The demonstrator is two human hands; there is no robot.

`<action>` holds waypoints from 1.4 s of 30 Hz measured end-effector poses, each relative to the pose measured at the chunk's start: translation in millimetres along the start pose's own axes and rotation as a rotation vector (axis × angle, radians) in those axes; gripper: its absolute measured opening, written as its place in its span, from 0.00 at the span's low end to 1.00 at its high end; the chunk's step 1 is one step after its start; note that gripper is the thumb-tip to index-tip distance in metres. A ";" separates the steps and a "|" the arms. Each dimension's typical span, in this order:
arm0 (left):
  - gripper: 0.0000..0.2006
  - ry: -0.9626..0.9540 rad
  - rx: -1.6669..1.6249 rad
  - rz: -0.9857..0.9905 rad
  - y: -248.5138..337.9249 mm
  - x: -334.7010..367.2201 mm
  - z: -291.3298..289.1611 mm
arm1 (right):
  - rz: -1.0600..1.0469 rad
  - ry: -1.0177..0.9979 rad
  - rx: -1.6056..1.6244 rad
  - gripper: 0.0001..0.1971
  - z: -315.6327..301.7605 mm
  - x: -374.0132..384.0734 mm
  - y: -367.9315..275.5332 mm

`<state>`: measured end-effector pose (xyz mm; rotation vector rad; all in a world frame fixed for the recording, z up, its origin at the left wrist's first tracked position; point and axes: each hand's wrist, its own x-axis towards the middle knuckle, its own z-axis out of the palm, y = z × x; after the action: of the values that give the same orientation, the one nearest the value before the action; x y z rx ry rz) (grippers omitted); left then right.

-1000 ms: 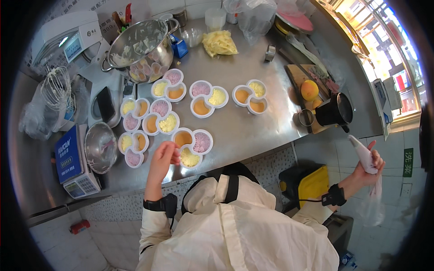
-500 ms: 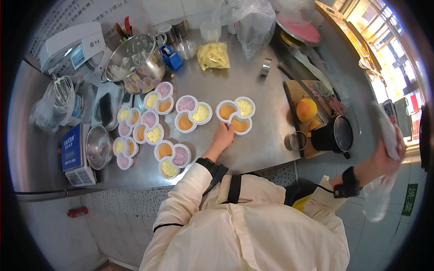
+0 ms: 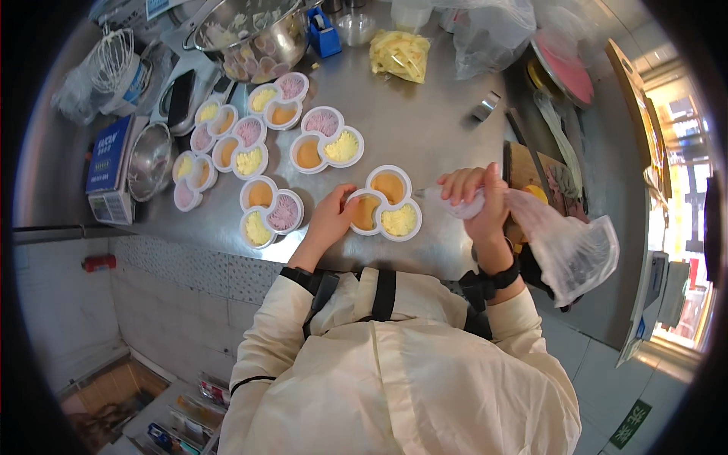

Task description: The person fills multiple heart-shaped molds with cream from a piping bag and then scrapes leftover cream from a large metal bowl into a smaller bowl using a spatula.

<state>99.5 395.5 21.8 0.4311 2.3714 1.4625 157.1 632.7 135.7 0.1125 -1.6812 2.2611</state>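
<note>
A white three-lobed cup [image 3: 389, 203] stands near the counter's front edge. Two of its compartments show smooth tan-orange tops; the nearest right one holds yellow piped strands. My left hand [image 3: 327, 220] grips its left rim, fingers closed on the edge. To the right of the cup, my right hand [image 3: 485, 203] is wrapped round a clear piping bag [image 3: 569, 250] with pale purple filling. Its tip points left, close to the cup's upper right side, and the loose tail spreads out to the right. Several similar cups [image 3: 327, 139] with purple, yellow and tan compartments stand to the left.
Behind the cups are a steel pot [image 3: 250, 38], a blue tape dispenser [image 3: 324, 36] and a bag of yellow pieces [image 3: 400, 55]. A metal ring [image 3: 486, 106] lies at the back right, near a wooden board [image 3: 523, 163]. A steel bowl [image 3: 151, 161] stands far left.
My right hand has brought the piping bag in from the far right to beside the cup. The cup has turned, its yellow compartment now nearest me, and my left hand has shifted to its left rim.
</note>
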 end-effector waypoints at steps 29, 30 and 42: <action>0.13 0.013 -0.215 -0.125 -9.5 -5.2 5.4 | 0.114 0.092 0.235 0.28 12.2 13.2 100.3; 0.13 0.012 -0.206 -0.124 -8.9 -5.4 4.9 | 0.115 0.092 0.237 0.28 12.6 12.9 100.2; 0.13 -0.004 -0.230 -0.129 -10.5 -6.0 4.5 | 0.055 0.095 0.159 0.28 11.2 12.5 97.2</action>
<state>105.9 392.1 11.1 0.2186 2.1499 1.6461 114.7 599.8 52.9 -0.0054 -1.4730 2.3990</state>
